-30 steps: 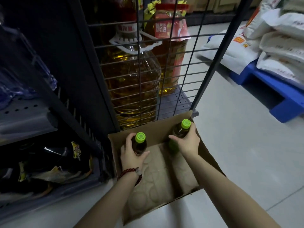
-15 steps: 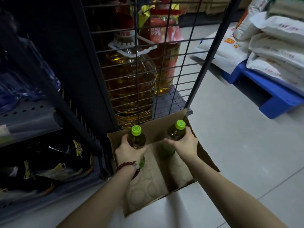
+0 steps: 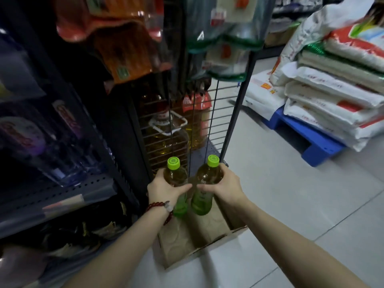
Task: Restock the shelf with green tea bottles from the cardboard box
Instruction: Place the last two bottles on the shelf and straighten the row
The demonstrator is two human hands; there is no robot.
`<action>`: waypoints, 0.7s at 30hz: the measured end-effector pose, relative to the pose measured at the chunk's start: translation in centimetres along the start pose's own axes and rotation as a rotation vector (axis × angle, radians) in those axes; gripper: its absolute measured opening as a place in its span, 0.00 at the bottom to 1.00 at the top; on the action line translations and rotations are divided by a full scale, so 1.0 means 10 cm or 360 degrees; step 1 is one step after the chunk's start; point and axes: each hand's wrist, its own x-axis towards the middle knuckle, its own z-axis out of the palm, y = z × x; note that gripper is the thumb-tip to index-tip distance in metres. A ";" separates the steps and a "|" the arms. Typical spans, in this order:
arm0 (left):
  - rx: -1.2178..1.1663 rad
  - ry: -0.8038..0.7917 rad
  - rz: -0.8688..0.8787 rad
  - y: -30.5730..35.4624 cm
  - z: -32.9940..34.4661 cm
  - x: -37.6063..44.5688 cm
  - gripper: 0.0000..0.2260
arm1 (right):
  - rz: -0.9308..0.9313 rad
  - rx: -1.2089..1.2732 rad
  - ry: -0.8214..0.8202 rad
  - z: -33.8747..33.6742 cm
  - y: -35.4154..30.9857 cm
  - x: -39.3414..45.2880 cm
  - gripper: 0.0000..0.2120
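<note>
So two green tea bottles (image 3: pixel 179 183) are gripped upright, one per hand, left hand (image 3: pixel 164 189) and right hand (image 3: pixel 225 187), held above the cardboard box (image 3: pixel 187 244), with the shelf (image 3: pixel 62 196) off to the left.

2 green-cap tea bottles (image 3: pixel 180 183) upright, over cardboard box (image 3: pixel 187 242).

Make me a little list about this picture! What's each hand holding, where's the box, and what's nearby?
left hand: grips the left green tea bottle, upright
right hand: grips the right green tea bottle, upright
cardboard box: on the floor below the bottles, open
behind the wire grid: cooking oil jug
right side: white sacks on a blue pallet
</note>
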 end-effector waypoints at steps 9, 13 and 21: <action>0.0038 -0.0026 0.0082 1.46 -1.04 -0.35 0.30 | -0.0077 0.0005 -0.0077 -0.93 -1.50 -0.28 0.33; 0.0065 -0.0062 0.0164 2.10 -1.55 -0.54 0.30 | -0.0159 -0.0015 -0.0096 -1.37 -2.24 -0.44 0.33; 0.0094 -0.0067 0.0362 3.29 -2.45 -0.96 0.30 | -0.0219 0.0081 -0.0164 -2.18 -3.61 -0.79 0.34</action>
